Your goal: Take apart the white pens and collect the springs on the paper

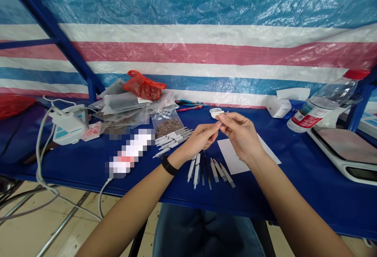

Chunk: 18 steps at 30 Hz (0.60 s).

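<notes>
My left hand (202, 138) and my right hand (240, 133) meet above the blue table (88, 158), fingertips pinched together on a small thin metal piece (225, 113) that sticks up between them. Below the hands lie several white and grey pen parts (206, 169) in a loose row. Part of a white sheet of paper (232, 158) shows under my right wrist. A small white cap or dish (216, 112) sits just behind the hands. A black band circles my left wrist.
More white pens (172, 139) and a clear bag of brown bits (167, 125) lie to the left, with plastic bags, a red bag (143, 86) and a white device with cables (69, 125). A water bottle (324, 101), tissue box (278, 105) and scale (344, 147) are right.
</notes>
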Each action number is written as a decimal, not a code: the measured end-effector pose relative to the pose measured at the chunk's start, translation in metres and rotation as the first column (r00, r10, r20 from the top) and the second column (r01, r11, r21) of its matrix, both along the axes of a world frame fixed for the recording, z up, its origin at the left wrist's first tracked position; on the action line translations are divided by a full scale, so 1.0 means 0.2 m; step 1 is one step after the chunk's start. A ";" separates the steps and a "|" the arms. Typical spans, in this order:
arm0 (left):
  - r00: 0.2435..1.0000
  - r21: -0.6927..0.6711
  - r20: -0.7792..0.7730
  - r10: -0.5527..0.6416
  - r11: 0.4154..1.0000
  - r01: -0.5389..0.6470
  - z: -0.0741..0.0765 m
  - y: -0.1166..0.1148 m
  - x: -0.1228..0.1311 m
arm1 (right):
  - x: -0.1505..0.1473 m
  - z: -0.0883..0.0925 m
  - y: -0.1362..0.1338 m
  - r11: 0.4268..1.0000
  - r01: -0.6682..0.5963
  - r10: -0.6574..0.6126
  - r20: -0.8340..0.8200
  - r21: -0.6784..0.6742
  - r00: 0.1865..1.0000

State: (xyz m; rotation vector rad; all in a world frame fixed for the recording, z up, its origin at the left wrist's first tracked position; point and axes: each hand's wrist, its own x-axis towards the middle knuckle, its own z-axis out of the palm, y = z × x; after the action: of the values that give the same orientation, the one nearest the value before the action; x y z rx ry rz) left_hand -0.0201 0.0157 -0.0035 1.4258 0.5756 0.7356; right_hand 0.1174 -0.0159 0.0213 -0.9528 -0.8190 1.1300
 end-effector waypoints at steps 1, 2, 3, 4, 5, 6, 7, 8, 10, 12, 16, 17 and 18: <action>1.000 -0.006 0.006 -0.001 1.000 0.001 0.00 0.00 0.00 | 0.00 0.00 0.00 1.000 0.008 -0.008 0.002 0.004 1.000; 1.000 -0.011 0.011 -0.003 1.000 0.003 0.00 0.00 0.00 | 0.00 0.00 0.00 1.000 0.013 -0.013 0.004 0.006 1.000; 1.000 -0.015 0.013 -0.006 1.000 0.006 0.00 0.00 0.00 | 0.00 0.00 0.00 1.000 0.015 -0.015 0.009 0.007 1.000; 1.000 -0.016 0.016 -0.009 1.000 0.009 0.00 0.00 0.00 | 0.00 0.00 0.00 1.000 0.015 -0.015 0.015 0.008 1.000; 1.000 -0.016 0.018 -0.012 1.000 0.012 0.00 0.00 -0.01 | 0.00 0.00 0.00 1.000 0.014 -0.014 0.023 0.007 1.000; 1.000 -0.015 0.019 -0.015 1.000 0.015 0.00 0.00 -0.01 | 0.00 0.00 0.00 1.000 0.014 -0.015 0.034 0.007 0.999; 1.000 -0.012 0.019 -0.017 1.000 0.017 0.00 0.00 -0.01 | 0.00 0.00 0.00 1.000 0.011 -0.011 0.051 0.005 0.999; 1.000 -0.009 0.015 -0.016 1.000 0.016 0.00 0.01 -0.01 | 0.01 0.00 0.00 1.000 0.005 -0.005 0.073 0.003 0.997; 1.000 -0.002 0.005 -0.006 1.000 0.006 0.00 0.01 -0.02 | 0.02 0.00 0.01 0.999 -0.029 0.031 0.145 -0.012 0.989; 1.000 0.003 0.001 0.010 1.000 -0.010 -0.01 0.02 -0.02 | 0.05 0.01 0.00 0.997 -0.072 0.078 0.265 -0.032 0.961; 0.999 0.010 0.033 0.016 1.000 -0.016 0.00 0.02 -0.02 | 0.15 0.05 -0.10 0.997 -0.073 0.078 0.670 -0.035 0.739; 0.999 0.013 0.041 0.013 1.000 -0.014 0.01 0.02 -0.03 | 0.17 0.06 -0.14 0.998 -0.054 0.068 0.779 -0.044 0.623; 0.999 0.017 0.048 0.013 1.000 -0.014 0.01 0.02 -0.03 | 0.19 0.07 -0.19 0.997 -0.031 0.078 0.870 -0.072 0.487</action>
State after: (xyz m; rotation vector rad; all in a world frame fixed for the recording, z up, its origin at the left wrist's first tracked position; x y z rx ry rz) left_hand -0.0257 0.0202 -0.0013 1.4178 0.5437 0.7848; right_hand 0.1546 -0.0542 0.0344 -1.5960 -1.6723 0.6373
